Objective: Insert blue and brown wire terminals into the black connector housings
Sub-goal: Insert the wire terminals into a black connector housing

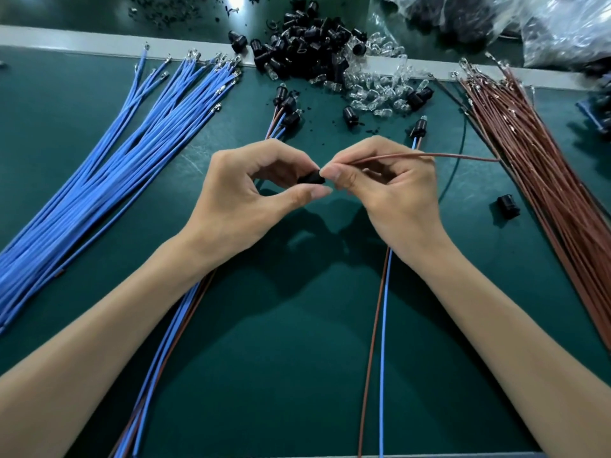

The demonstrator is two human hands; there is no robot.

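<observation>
While the left hand (251,186) pinches a small black plastic connector housing (310,177) at frame centre — steadying it (presumably) — the right hand (386,186) pinches a thin brown wire (426,156), its end at the housing's opening.

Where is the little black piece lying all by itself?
Look at the brown wire bundle on the green mat's right side. Near its left edge, right of the right hand, lies one black housing. Unlike the heaped housings up top, it lies alone, with no wire in it.
</observation>
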